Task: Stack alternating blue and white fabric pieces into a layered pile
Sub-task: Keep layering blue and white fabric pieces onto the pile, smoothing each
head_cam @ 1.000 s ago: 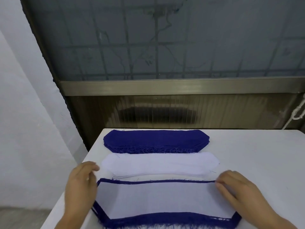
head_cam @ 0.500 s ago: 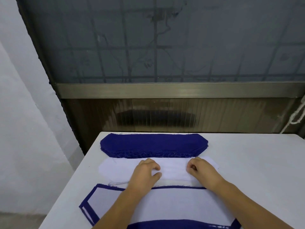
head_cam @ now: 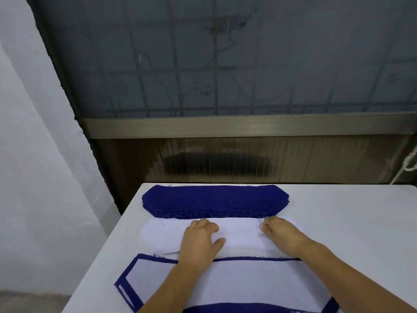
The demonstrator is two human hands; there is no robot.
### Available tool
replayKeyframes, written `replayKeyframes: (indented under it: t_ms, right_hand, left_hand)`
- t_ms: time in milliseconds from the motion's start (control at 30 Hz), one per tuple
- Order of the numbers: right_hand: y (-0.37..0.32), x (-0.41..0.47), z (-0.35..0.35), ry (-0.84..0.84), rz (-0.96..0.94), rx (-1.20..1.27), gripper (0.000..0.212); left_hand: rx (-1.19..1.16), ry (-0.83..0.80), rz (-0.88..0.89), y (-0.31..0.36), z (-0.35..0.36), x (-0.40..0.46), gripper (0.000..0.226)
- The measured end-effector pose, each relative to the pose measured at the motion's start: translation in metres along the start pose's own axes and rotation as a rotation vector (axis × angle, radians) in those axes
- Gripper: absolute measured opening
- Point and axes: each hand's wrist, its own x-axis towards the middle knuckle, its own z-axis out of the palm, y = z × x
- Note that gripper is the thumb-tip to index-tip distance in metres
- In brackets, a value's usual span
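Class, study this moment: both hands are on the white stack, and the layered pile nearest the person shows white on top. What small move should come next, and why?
Probably lift off one white piece. Both the left hand and right hand curl their fingers on the white stack, though the layered pile already shows white on top, so a piece from the blue stack may be due instead.

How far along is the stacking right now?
Done: the near layered pile already shows white on top with blue edges beneath. In hand: both the left hand and right hand rest on the white stack, fingers curled. Left: the blue stack behind looks thick, so many layers likely remain.
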Motion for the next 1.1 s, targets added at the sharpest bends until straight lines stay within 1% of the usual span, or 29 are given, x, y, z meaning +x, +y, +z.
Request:
replayKeyframes:
  t_ms: [133,233,300,333,433,500,567,667,700,767,867,933,1033,1100]
  right_hand:
    - [0.001,-0.001,0.003,0.010,0.003,0.033,0.024]
    - [0.000,-0.005,0.008,0.068,0.002,0.106,0.026]
    - [-0.002,-0.011,0.010,0.128,-0.043,0.111,0.024]
    - [-0.002,-0.014,0.013,0.147,-0.080,0.083,0.026]
    - [-0.004,-0.019,0.019,0.189,-0.189,-0.015,0.041]
    - [-0.007,-0.017,0.021,0.229,-0.209,-0.036,0.042]
    - [-0.008,-0.016,0.021,0.260,-0.222,-0.048,0.033]
    - [-0.007,-0.015,0.021,0.290,-0.239,-0.065,0.008]
    - [-0.006,-0.016,0.020,0.293,-0.235,-0.081,0.004]
    - [-0.005,-0.015,0.021,0.314,-0.212,-0.087,0.013]
    - [-0.003,-0.017,0.018,0.349,-0.191,-0.076,0.016]
    - [0.001,-0.020,0.014,0.354,-0.197,-0.056,0.016]
    - [0.010,-0.025,0.009,0.354,-0.211,-0.027,0.020]
    - [0.015,-0.029,0.007,0.324,-0.206,-0.008,0.023]
  left_hand:
    - [0.009,0.014,0.014,-0.002,-0.001,0.001,0.020]
    - [0.023,0.029,0.005,-0.002,0.000,0.002,0.020]
    - [0.023,0.043,-0.013,-0.003,0.001,0.003,0.021]
    - [0.025,0.050,-0.024,-0.003,0.001,0.003,0.020]
    - [0.029,0.071,-0.031,-0.002,0.003,0.004,0.021]
    - [0.029,0.089,-0.033,-0.001,0.004,0.004,0.022]
    - [0.032,0.100,-0.051,0.000,0.003,0.004,0.023]
    - [0.025,0.093,-0.068,0.002,0.002,0.002,0.021]
    - [0.018,0.087,-0.064,0.003,0.001,0.001,0.017]
    - [0.032,0.075,-0.046,0.004,0.000,-0.001,0.011]
    - [0.077,0.085,-0.090,0.002,-0.003,-0.003,0.026]
    - [0.103,0.099,-0.109,-0.005,-0.008,-0.003,0.029]
    - [0.138,0.094,-0.134,-0.025,-0.020,-0.006,0.024]
    - [0.178,0.069,-0.144,-0.041,-0.030,-0.008,0.024]
